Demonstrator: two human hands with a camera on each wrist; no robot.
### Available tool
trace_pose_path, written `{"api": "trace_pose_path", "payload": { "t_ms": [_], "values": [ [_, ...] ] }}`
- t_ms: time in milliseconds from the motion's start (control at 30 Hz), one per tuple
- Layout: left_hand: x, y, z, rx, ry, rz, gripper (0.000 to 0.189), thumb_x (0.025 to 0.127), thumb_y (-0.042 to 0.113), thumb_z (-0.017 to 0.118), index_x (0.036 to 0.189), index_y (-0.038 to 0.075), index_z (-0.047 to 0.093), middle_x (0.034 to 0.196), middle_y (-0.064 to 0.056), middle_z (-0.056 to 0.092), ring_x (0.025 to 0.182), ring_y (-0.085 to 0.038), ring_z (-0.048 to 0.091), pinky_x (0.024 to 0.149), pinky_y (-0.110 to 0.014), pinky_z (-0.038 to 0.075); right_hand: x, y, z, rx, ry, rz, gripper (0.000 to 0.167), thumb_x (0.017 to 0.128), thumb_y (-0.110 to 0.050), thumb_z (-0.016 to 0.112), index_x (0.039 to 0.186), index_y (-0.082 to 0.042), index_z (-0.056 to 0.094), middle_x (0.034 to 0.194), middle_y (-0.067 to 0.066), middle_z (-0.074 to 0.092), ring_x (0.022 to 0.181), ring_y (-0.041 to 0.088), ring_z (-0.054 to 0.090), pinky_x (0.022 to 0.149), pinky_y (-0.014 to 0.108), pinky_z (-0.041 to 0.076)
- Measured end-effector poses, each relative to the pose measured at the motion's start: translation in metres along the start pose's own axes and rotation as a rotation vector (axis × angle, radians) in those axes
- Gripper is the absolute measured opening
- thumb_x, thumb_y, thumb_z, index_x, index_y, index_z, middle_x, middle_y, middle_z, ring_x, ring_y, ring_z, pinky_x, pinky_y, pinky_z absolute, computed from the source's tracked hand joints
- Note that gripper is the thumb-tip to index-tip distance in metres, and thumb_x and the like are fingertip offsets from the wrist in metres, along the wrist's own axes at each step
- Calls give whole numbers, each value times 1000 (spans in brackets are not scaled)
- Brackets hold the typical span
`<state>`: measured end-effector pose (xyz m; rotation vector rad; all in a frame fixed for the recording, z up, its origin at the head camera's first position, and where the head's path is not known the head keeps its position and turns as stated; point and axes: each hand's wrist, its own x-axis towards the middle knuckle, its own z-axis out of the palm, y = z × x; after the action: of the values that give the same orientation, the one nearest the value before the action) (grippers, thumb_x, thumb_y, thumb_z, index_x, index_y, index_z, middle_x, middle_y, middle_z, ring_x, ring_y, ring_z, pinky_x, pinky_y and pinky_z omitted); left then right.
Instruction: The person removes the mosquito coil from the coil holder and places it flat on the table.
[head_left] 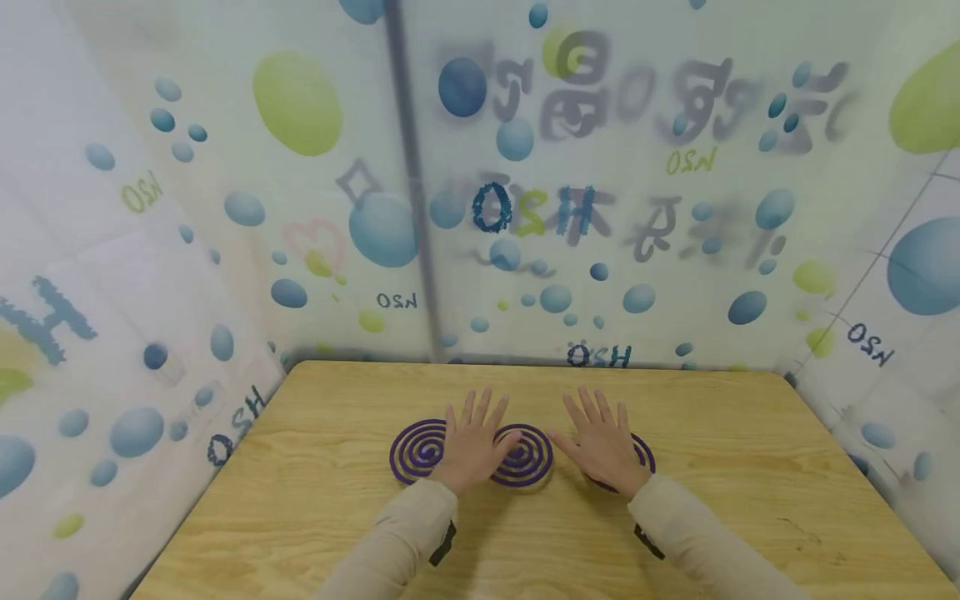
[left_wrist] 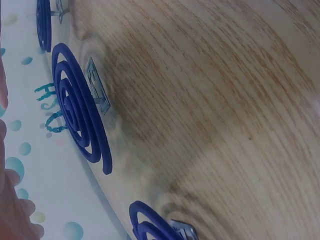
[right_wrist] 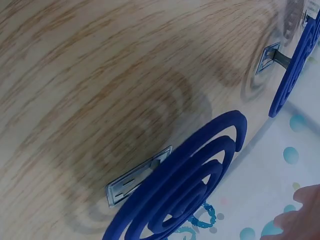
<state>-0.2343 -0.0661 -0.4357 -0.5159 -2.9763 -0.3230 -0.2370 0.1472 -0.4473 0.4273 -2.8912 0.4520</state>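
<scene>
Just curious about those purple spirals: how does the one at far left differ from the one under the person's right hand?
The left coil lies mostly uncovered, only its right edge under the left hand; the right coil is almost hidden beneath the right hand, with just an edge showing. The left coil sits close beside the middle coil; the right coil lies apart. Both are purple spirals on the wooden table.

Head view: high, facing forward and down over the light wooden table [head_left: 315, 500]. Wrist views: low, close to the tabletop, both sharing the middle purple spiral coil [left_wrist: 80, 125] [right_wrist: 190, 185] [head_left: 525, 454].
</scene>
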Motion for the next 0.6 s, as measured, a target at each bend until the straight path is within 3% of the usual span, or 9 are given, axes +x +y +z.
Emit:
{"api": "trace_pose_path", "payload": {
  "t_ms": [300, 500, 600],
  "values": [
    [4, 5, 0, -21, 35, 31, 61, 91, 52, 31, 141, 20, 22, 147, -8, 12, 133, -29, 5, 102, -58, 1, -2, 9, -7, 38, 33, 26, 68, 86, -53, 44, 138, -11, 32, 143, 17, 22, 130, 39, 12, 99, 62, 0],
    [8, 16, 2, -38, 70, 60, 63, 89, 54, 35, 141, 20, 22, 147, -7, 14, 133, -28, 5, 101, -59, 5, -6, 25, -15, 44, 36, 51, 72, 86, -58, 37, 140, -13, 26, 143, 17, 20, 129, 39, 11, 98, 63, 0],
    [10, 23, 3, -56, 63, 67, 63, 89, 52, 37, 141, 20, 21, 147, -7, 14, 133, -28, 5, 101, -59, 5, -9, 34, -20, 75, 46, 48, 72, 86, -56, 40, 140, -10, 25, 142, 20, 20, 129, 40, 10, 97, 64, -1]
  ]
}}
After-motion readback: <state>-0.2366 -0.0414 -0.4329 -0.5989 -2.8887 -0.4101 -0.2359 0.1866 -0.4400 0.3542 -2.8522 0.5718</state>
